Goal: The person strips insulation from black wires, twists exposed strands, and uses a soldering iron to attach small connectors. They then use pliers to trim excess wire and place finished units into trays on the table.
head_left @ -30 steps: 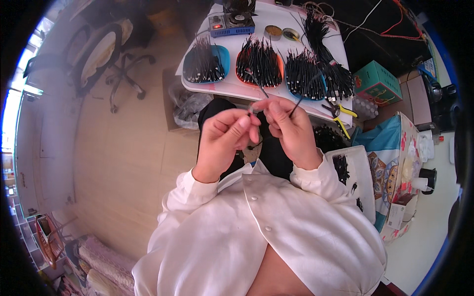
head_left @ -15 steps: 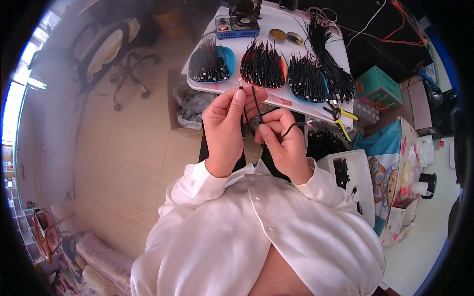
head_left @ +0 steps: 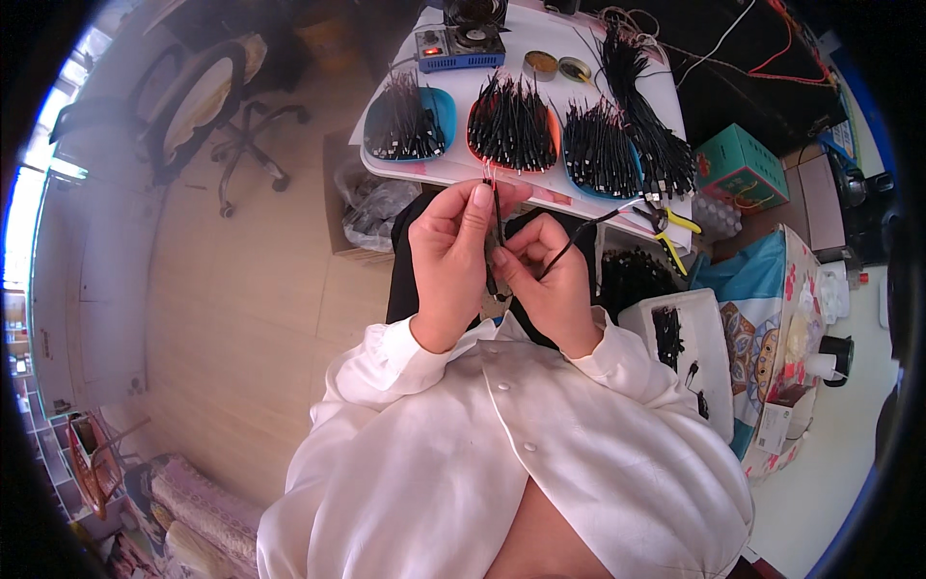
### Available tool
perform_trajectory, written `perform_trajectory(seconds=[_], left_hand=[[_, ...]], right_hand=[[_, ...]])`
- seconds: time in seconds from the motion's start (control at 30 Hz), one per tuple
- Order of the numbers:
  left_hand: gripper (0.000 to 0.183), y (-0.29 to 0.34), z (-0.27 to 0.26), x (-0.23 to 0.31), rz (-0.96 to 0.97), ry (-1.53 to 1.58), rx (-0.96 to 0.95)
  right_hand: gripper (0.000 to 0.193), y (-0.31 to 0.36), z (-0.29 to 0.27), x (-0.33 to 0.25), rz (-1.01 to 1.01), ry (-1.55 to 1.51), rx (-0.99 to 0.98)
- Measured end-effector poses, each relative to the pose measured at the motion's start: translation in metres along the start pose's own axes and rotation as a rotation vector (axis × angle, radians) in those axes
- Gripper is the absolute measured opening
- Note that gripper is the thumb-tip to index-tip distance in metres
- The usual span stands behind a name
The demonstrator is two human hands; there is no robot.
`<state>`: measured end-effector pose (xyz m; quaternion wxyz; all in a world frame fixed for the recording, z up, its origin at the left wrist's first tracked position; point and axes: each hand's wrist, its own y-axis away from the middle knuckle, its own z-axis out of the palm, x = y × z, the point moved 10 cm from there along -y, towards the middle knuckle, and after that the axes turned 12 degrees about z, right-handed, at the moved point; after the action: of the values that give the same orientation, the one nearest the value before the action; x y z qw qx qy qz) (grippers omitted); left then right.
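My left hand [head_left: 451,253] is closed, thumb against fingers, on thin black cables whose stripped wire ends point up toward the table edge. Opposite it, my right hand [head_left: 548,275] pinches a black cable [head_left: 577,234]; one end runs up to the right and shows pale bare wire. The cables meet between both hands, and fingers partly hide them. Beyond my hands, bundles of short black cables fill a blue tray [head_left: 447,114], an orange tray [head_left: 556,147] and another blue tray [head_left: 600,191]. Yellow-handled pliers [head_left: 672,237] lie at the table's front right.
A blue heating unit [head_left: 461,60] with a lit switch stands at the back, beside two small round tins [head_left: 541,66]. A long cable bundle [head_left: 637,106] lies to the right. Below are a white box [head_left: 704,318] with black parts and a carton [head_left: 362,217] with plastic bags.
The cables in my two hands have come closer together. My left hand has shifted slightly right. The loose cable end by my right hand has swung up and right.
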<state>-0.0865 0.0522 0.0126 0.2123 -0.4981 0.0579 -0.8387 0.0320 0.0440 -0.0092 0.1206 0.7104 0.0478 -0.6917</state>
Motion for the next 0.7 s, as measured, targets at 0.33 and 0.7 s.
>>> perform_trajectory(seconds=[0.33,0.7], left_hand=[[0.022,0.0,0.005,0.004,0.072,-0.085,-0.082],[0.02,0.02,0.014,-0.01,-0.268,0.037,-0.251]], right_hand=[[0.016,-0.006,-0.002,0.002,0.012,0.103,-0.012],[0.014,-0.024,-0.008,-0.028,0.173,-0.342,-0.286]])
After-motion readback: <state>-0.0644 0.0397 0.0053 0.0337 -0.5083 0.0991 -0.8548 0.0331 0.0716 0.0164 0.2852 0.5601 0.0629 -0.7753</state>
